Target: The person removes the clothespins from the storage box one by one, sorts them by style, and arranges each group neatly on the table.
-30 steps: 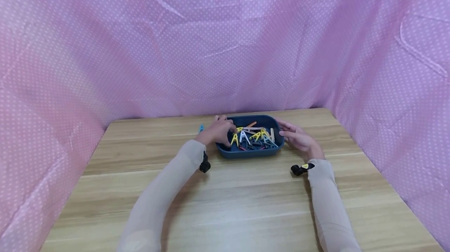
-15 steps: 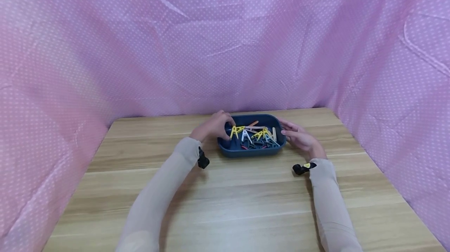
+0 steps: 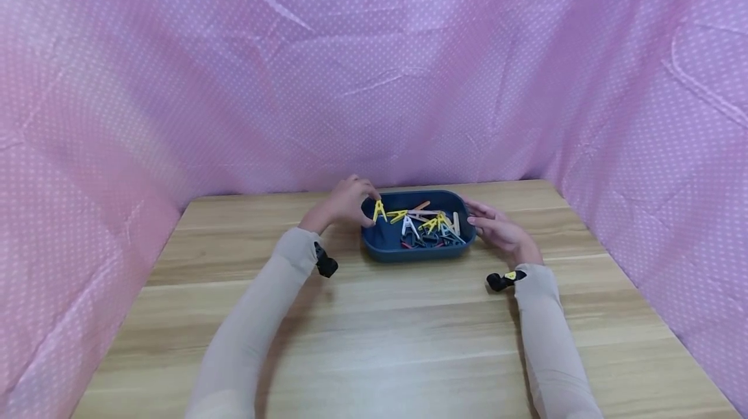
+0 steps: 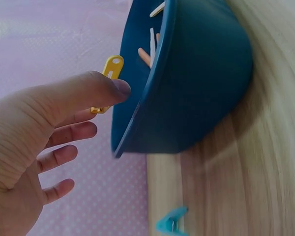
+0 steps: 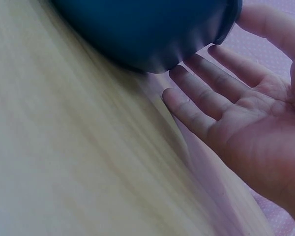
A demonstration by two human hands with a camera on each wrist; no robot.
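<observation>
My left hand (image 3: 349, 202) pinches a yellow clothespin (image 3: 379, 210) between thumb and fingertips, at the left rim of a dark blue bin (image 3: 409, 254). In the left wrist view the thumb lies over the clothespin (image 4: 113, 66) while the other fingers stay spread. Inside the bin is a mix of clips: a white clothespin (image 3: 408, 227), another yellow clothespin (image 3: 397, 215), and several more pegs and dark clips toward the right. My right hand (image 3: 501, 234) rests at the bin's right end, its thumb touching the rim and its fingers fairly straight beside the outer wall.
A light-blue clip (image 4: 172, 222) lies on the wooden table (image 3: 380, 341) left of the bin; in the head view the left hand and arm cover it. Pink dotted cloth (image 3: 374, 81) hangs behind and along both sides of the table.
My left hand has drawn a yellow clothespin up and leftward from the bin's contents to the left rim. The right hand keeps its place at the bin's right end.
</observation>
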